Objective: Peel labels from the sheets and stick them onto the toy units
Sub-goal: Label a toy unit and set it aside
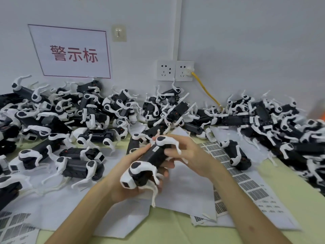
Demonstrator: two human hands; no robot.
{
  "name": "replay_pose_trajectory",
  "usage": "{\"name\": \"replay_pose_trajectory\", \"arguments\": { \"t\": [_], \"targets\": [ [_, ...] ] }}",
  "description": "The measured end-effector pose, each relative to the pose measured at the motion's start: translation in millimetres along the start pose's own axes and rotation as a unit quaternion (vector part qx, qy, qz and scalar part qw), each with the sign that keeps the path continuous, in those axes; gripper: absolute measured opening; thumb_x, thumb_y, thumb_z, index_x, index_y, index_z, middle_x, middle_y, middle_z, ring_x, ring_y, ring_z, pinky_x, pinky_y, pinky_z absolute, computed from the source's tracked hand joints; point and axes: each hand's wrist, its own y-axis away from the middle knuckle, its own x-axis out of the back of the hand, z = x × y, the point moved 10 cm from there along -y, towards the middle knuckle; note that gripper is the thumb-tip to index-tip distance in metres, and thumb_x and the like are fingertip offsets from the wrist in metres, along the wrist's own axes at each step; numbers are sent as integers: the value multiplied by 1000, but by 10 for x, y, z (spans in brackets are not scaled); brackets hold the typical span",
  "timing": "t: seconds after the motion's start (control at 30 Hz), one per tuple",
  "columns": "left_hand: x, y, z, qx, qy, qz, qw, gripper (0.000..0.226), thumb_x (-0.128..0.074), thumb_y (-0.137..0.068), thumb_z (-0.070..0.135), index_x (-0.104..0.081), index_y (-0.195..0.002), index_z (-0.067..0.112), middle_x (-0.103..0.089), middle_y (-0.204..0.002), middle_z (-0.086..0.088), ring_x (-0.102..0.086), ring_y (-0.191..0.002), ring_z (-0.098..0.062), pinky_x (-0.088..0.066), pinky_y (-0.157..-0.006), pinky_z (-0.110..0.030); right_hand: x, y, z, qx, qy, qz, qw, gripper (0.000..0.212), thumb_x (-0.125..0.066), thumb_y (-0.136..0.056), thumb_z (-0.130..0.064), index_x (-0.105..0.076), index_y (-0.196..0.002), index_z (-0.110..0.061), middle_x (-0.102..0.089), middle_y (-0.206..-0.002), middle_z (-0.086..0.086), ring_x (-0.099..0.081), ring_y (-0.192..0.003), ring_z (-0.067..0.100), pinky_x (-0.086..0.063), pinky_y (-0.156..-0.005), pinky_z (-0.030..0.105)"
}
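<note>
Grey wall (246, 41) at the back, with a red-lettered sign (72, 51), two sockets (175, 70) and a yellow cable (205, 88) running down behind the stock. Pale green table (175, 226), partly covered by white paper (184, 187).

Stock: heap of toy units (88, 110), black bodies with white legs, piled along the wall and down both sides. One label sheet (246, 182) lies to the right of the hands, another label sheet (15, 224) at lower left.

Unit in hand: toy unit (153, 159) is held above the paper, tilted, with its head end toward the camera.
- Left hand (126, 176): cradles the head end from below, fingers curled round the body.
- Right hand (190, 152): wraps the rear end, and the thumb (171, 152) lies along the black side.
- A small white label (155, 148) sits on that side, just beside the thumb.

Judgement: the step is seating the label. Whether its edges are fully down cannot be told.

Method notes:
- Keep the left-hand grip firm so the body does not twist.
- Rub with the thumb pad from the label's centre outward, then along each edge.
- Keep the white legs out of the rubbing path, since they look thin and easy to snag.
- Check that the label is square to the body edge before setting the unit down.
</note>
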Motion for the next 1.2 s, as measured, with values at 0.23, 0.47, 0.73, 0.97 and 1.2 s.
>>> {"name": "replay_pose_trajectory", "arguments": {
  "t": [0.23, 0.47, 0.73, 0.97, 1.2],
  "targets": [
    [294, -103, -116, 42, -122, 92, 987, 62, -51, -92, 51, -74, -117, -1, -71, -103, -31, -71, -79, -40, -55, -80, -48, 138, 78, -29, -57, -6, -34, 998, 46, -75, -74, -14, -62, -111, 10, -63, -89, 14, -61, -70, 23, -49, -51, 26],
    [278, -25, 155, -54, -75, 102, 991, 55, -45, -97, 46, -66, -120, 0, -68, -87, -22, -72, -64, -32, -64, -56, -38, 934, 290, -492, 189, -480, 98, 851, 53, -60, -99, -41, -53, -143, -12, -58, -145, 12, -60, -129, 30, -51, -102, 43],
    [310, 187, 628, -270, -178, 142, 936, 36, -53, -95, 29, -67, -109, -2, -66, -80, -16, -66, -63, -27, -63, -62, -32, 922, 172, 154, -40, -169, 304, 937, 19, -58, -96, -25, -75, -103, -18, -75, -99, 7, -69, -73, 16, -46, -68, 27],
    [403, 403, 900, -301, -686, 367, 551, 42, -79, -87, 41, -67, -125, 27, -64, -123, 5, -60, -111, -22, -48, -84, -41, 589, 54, 123, -1, 325, 279, 904, 20, -61, -92, -18, -72, -94, -34, -71, -91, -12, -65, -72, 9, -56, -66, 30],
    [583, 322, 795, -266, -668, 366, 591, 31, -72, -94, 28, -71, -125, 28, -64, -132, 5, -58, -93, -9, -46, -80, -30, 284, -21, 210, 17, 351, 200, 915, 21, -62, -92, -13, -73, -95, -30, -71, -92, -14, -64, -73, 10, -51, -68, 19]
  ]
}}
